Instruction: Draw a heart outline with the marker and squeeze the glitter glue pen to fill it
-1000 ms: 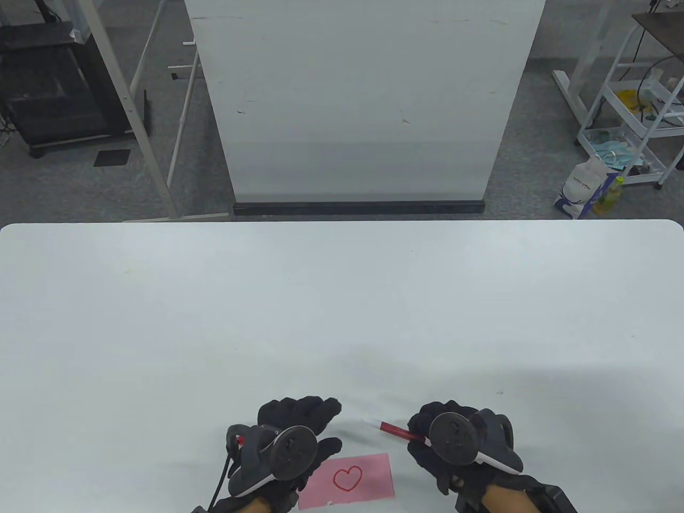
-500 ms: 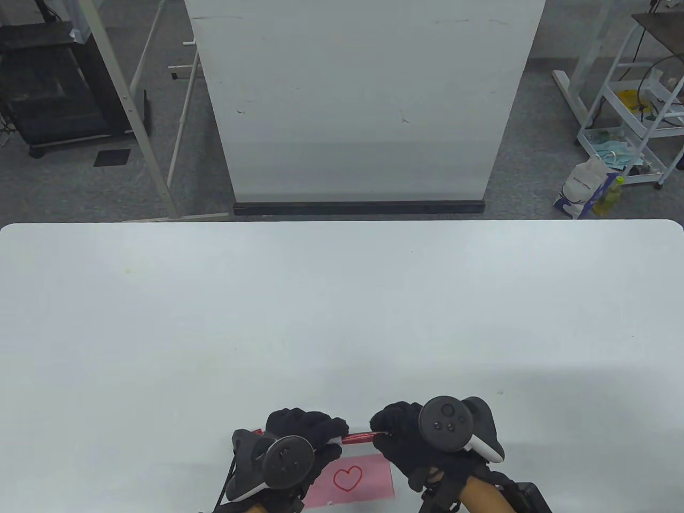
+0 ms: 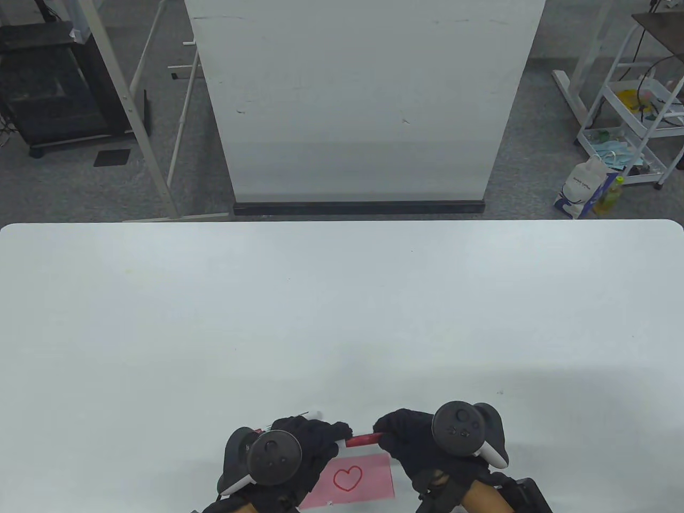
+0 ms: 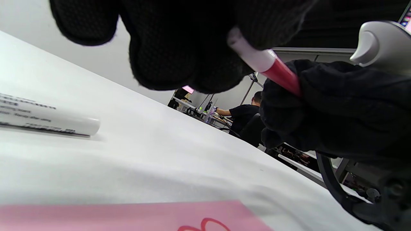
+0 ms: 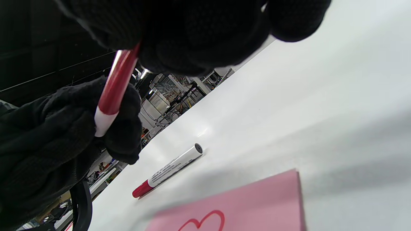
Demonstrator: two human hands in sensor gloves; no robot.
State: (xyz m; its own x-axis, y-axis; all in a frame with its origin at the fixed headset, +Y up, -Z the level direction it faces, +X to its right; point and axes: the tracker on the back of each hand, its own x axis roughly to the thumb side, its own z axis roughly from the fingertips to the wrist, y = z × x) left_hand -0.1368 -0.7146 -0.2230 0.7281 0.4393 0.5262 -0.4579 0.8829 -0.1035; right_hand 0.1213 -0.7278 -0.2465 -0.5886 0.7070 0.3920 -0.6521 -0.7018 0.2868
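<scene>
A pink paper [image 3: 368, 478] with a red heart outline [image 3: 347, 478] lies at the table's front edge. Just above it, both gloved hands hold one red glitter glue pen [image 3: 363, 441] level between them. My left hand [image 3: 327, 434] pinches its white end [image 4: 253, 56]. My right hand [image 3: 398, 432] grips the red barrel [image 5: 115, 83]. The marker [image 5: 170, 169], white with a red cap, lies on the table behind the left hand; only its tip [image 3: 315, 414] shows in the table view.
The white table [image 3: 342, 320] stretches far ahead and to both sides. Beyond its far edge stands a white panel [image 3: 363, 101], with frames and a cart [image 3: 636, 117] on the floor.
My right hand brought the glitter glue pen leftward to my left hand, which took hold of its white end. Both hands now hold it over the paper.
</scene>
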